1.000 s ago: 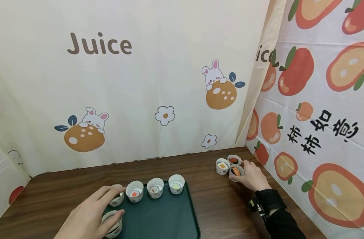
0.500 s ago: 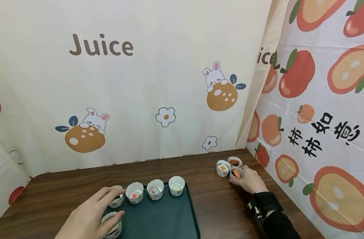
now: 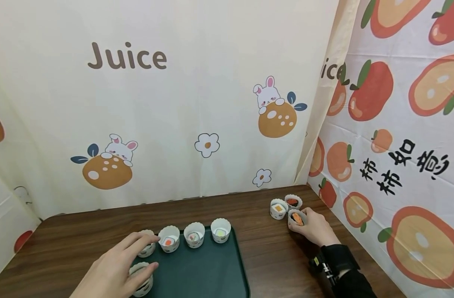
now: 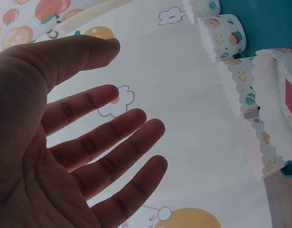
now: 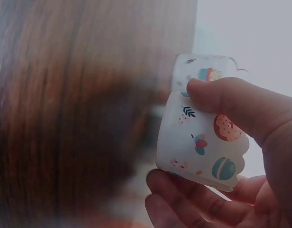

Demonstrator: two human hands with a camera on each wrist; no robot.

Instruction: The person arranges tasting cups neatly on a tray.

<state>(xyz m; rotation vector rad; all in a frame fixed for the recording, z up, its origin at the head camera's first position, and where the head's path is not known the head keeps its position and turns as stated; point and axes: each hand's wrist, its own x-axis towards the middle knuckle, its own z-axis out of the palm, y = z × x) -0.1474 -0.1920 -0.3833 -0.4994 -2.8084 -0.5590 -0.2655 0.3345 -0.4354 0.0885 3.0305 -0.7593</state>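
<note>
The right hand point(image 3: 316, 227) pinches a patterned paper cup point(image 5: 198, 133) near the far right corner of the table point(image 3: 257, 252), with thumb on one side and fingers on the other. Inside this cup is an orange-topped piece point(image 3: 296, 219). Whether the bottom of the cup is free from the table, I cannot tell.

Just behind it are a cup with a yellow-topped piece point(image 3: 277, 213) and a cup with a red-topped piece point(image 3: 293, 202), so close that a small sideways swing could, I think, push one of them over or toward the far edge. The paper wall is probably soft: if thumb and fingers press too hard, it may bend, and if the cup tilts, the piece could slide out.

The left hand point(image 3: 117, 263) holds nothing; its fingers are spread wide above the left side of the green tray point(image 3: 201, 273). Four cups stand in a row along the far edge of this tray, the leftmost cup point(image 3: 147, 251) partly covered by the hand, and a nearer cup point(image 3: 144, 287) is below the thumb. If this hand drops carelessly, it might knock these two
</note>
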